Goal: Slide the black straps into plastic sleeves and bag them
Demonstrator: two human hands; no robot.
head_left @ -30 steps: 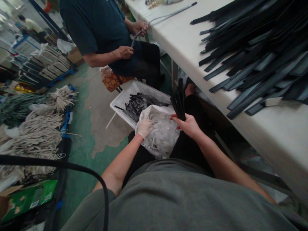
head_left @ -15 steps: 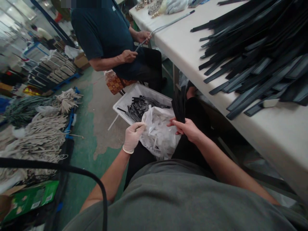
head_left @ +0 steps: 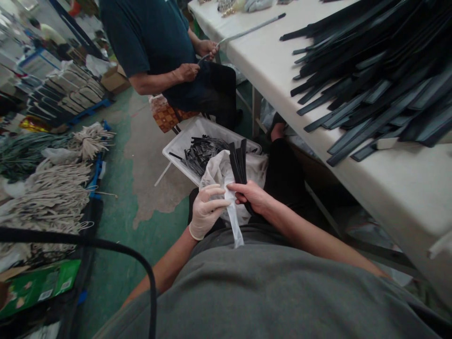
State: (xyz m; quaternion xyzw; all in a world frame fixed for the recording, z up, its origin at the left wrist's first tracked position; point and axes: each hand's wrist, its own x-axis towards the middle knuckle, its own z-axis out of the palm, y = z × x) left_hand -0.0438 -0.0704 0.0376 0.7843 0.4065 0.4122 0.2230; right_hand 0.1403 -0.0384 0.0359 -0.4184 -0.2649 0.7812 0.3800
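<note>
My right hand (head_left: 253, 197), bare, grips a small bundle of flat black strips (head_left: 238, 162) that stand up from the fist. A translucent white plastic strip (head_left: 234, 221) hangs in front of the bundle, with my right thumb at its upper part. My left hand (head_left: 207, 211), in a pale glove, has its half-curled fingertips on the strip's left edge; its thumb is hidden. Behind both hands, a white plastic bag (head_left: 215, 168) rests on my lap. Past it stands a white bin (head_left: 173, 147) holding many short black strips (head_left: 203, 153).
At right, a pale table (head_left: 399, 183) carries a large pile of long black straps (head_left: 363, 94). Another person (head_left: 148, 42) sits ahead, holding a thin grey cord (head_left: 243, 34). Cord bundles (head_left: 45, 188) lie at left. A black cable (head_left: 116, 252) crosses the lower left.
My right hand has brought the black bundle left and down, toward my left hand. The white plastic strip now hangs between them, clear of the bag. My left hand has moved slightly right and down.
</note>
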